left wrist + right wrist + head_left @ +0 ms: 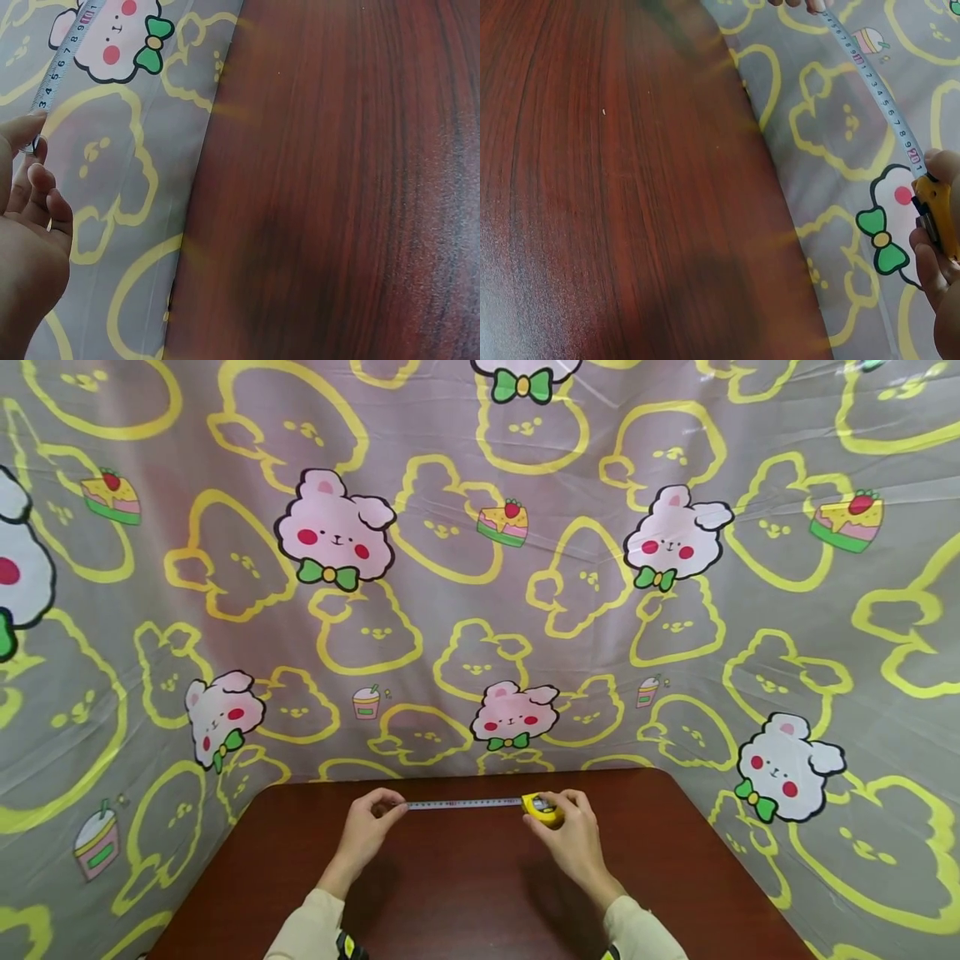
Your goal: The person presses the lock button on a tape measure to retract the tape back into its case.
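Observation:
A yellow tape measure (546, 811) sits in my right hand (576, 842), whose thumb and fingers grip its case. From the case a white blade (465, 803) runs left, drawn out to just past the 20 mark in the right wrist view. My left hand (363, 831) pinches the free end of the blade (56, 75) between thumb and finger, near the low numbers. The blade is stretched nearly level above the far part of the table. In the right wrist view the case (937, 214) is partly hidden by the fingers and cut off by the frame edge.
Below both hands is a dark red-brown wooden table (465, 893). A grey curtain (450, 610) with yellow outlines and rabbit faces hangs behind the table's far edge and along both sides. Shadows of the hands fall on the tabletop.

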Demonstrator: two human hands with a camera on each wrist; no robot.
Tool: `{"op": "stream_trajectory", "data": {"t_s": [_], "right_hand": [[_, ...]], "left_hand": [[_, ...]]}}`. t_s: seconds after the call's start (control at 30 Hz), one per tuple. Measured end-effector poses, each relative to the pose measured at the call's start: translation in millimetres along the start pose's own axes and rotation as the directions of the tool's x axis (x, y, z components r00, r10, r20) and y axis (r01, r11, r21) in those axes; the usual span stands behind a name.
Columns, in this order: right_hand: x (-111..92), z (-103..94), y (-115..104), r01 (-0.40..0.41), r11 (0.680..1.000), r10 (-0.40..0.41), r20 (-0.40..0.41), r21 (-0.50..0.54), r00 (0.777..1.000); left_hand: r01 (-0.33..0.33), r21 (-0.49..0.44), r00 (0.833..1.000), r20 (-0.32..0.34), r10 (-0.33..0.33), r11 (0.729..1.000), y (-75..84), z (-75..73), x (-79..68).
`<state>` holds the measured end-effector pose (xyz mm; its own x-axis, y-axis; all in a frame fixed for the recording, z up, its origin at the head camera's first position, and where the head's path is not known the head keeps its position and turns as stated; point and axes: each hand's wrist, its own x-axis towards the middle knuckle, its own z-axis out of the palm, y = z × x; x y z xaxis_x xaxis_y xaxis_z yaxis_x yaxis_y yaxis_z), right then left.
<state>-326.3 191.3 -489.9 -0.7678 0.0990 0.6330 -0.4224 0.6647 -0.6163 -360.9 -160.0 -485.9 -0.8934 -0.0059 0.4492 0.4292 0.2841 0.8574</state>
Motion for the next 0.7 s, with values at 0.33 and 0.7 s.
{"op": "stream_trajectory", "data": {"t_s": [0.33,0.7], "right_hand": [[-1,1.5,-2,-0.016,1.0,0.016,-0.006,-0.002,1.0],[-4,3.6,-6,-0.019,1.0,0.018,-0.019,-0.021,1.0]], "left_hand": [[-0.041,-0.012,0.999,-0.004,0.041,0.999,1.3,9.2,2.6],[-0.043,-0.031,0.999,0.03,0.044,0.999,0.1,25.1,2.4]]}}
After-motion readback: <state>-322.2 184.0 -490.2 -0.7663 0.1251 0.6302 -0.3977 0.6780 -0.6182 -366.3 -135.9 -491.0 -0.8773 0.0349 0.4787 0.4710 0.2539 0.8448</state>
